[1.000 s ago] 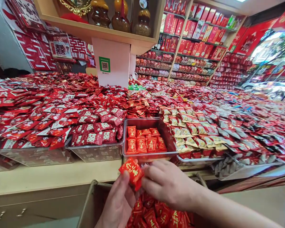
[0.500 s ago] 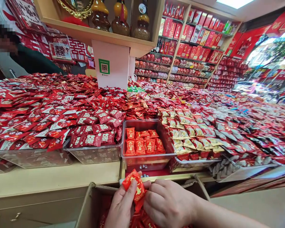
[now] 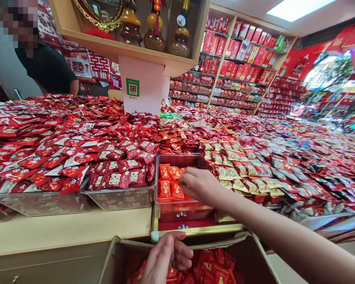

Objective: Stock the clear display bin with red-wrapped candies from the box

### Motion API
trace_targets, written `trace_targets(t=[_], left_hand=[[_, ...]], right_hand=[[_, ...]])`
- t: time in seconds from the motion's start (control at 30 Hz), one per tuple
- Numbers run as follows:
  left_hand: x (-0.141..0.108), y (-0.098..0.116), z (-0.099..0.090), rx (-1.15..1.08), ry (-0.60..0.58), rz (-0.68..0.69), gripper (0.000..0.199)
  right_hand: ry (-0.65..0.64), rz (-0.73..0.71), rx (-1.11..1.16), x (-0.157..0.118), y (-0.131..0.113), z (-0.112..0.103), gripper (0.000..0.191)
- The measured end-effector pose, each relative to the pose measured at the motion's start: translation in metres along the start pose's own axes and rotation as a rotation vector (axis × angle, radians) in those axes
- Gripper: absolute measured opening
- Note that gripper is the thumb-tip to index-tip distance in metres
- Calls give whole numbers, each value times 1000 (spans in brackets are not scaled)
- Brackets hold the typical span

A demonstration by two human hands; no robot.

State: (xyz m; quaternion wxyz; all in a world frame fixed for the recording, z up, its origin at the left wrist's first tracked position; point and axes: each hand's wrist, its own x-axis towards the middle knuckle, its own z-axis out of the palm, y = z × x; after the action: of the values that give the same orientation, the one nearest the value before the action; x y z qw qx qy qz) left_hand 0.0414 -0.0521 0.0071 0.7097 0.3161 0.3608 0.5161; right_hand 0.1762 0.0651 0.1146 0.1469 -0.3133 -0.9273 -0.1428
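My right hand (image 3: 199, 185) reaches over the clear plastic bin (image 3: 182, 206), its fingers curled down onto the right side of the small red candy packets (image 3: 170, 189) in it. What those fingers hold, if anything, is hidden behind the hand. The visible packets stand in rows and carry gold lettering. Lower down, my left hand (image 3: 168, 254) is open, fingers loosely bent and apart, with nothing in it. It hovers over an open cardboard box (image 3: 262, 260) where loose red packets (image 3: 215, 268) of the same kind lie.
Heaped bins of maroon packets (image 3: 115, 179) and cream-and-gold packets (image 3: 236, 173) flank the bin on either side. A white panel with a QR code (image 3: 133, 87) rises behind, under a wooden display shelf (image 3: 177, 65). A person in a dark shirt (image 3: 47, 67) stands at the far left.
My right hand has moved up and forward from the box to the bin. My left hand has let go of the red candy packet and opened. The person at far left is more upright.
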Motion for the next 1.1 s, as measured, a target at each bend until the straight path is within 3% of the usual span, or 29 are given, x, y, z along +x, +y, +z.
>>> trace_targets(t=[0.13, 0.23, 0.5, 0.73, 0.93, 1.0, 1.1], left_hand=[[2, -8, -3, 93, 45, -34, 41], [3, -10, -5, 133, 44, -25, 41], [5, -7, -2, 234, 29, -24, 41], [3, -10, -4, 393, 18, -55, 44], [6, -11, -9, 609, -43, -36, 35], [7, -10, -11, 801, -100, -17, 29], [6, -13, -17, 1135, -282, -52, 24]], right_hand=[[-201, 25, -89, 34, 20, 23, 19], [-225, 73, -123, 47, 25, 30, 21], [-309, -36, 127, 40, 8, 51, 15], [-206, -82, 448, 38, 11, 69, 16], [-129, -34, 488, 40, 19, 62, 20], [-63, -8, 456, 38, 25, 53, 20], [24, 41, 413, 28, 36, 32, 18]])
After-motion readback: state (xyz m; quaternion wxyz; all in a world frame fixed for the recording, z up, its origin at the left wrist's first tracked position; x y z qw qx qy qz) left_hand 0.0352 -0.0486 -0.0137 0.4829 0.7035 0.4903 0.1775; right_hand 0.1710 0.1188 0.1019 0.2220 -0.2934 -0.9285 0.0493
